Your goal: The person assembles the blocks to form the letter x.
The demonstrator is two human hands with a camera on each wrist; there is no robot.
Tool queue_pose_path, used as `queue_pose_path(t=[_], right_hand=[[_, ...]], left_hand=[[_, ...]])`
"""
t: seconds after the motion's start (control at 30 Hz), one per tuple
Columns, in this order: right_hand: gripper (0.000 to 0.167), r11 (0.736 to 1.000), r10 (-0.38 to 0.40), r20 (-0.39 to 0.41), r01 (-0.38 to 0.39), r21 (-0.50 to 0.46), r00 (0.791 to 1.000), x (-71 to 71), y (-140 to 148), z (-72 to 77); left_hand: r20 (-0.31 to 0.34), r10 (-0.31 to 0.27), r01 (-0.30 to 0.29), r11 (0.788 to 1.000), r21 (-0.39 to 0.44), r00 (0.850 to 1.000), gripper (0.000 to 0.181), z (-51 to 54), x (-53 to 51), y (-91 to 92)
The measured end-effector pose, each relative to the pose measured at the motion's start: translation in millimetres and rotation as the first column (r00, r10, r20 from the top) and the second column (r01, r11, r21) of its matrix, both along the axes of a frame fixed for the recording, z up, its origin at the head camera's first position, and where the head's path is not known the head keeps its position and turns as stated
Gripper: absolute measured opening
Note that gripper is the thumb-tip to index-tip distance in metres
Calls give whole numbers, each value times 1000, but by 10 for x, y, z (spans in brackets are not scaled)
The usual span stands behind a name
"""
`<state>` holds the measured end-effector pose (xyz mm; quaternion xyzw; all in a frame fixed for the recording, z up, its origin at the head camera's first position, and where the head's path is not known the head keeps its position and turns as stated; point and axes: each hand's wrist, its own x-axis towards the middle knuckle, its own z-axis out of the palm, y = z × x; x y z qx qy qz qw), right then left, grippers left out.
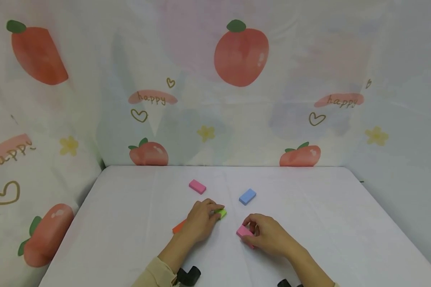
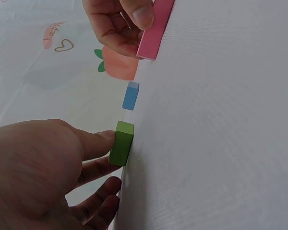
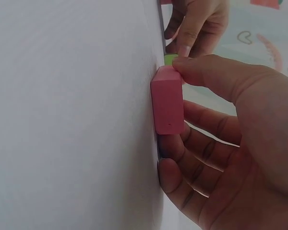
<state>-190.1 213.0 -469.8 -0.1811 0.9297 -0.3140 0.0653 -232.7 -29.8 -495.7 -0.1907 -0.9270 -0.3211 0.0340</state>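
Note:
My left hand (image 1: pixel 201 221) pinches a green block (image 2: pixel 121 143) between thumb and fingers, low over the white table. In the head view the hand covers most of that block. With thumb and fingers my right hand (image 1: pixel 271 235) holds a pink block (image 3: pixel 168 100) at the tabletop, to the right of the left hand. An orange block (image 1: pixel 178 227) lies beside the left wrist, partly hidden by the arm. Beyond the hands are a second pink block (image 1: pixel 197 186), at the back left, and a blue block (image 1: pixel 247 197), at the back right.
The white-covered table (image 1: pixel 129 199) meets a printed cloth backdrop (image 1: pixel 186 48) along its far edge, with more cloth at both sides. Black wrist devices (image 1: pixel 189 276) show at the front edge of the head view.

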Motion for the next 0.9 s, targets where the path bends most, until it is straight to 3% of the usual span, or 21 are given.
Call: queue_pose_path(t=[0.9], right_hand=[[28, 1000, -20, -25, 20, 7, 999, 12, -14, -10]], left_hand=[[6, 16, -16, 1000, -11, 1000, 27, 27, 13, 17]])
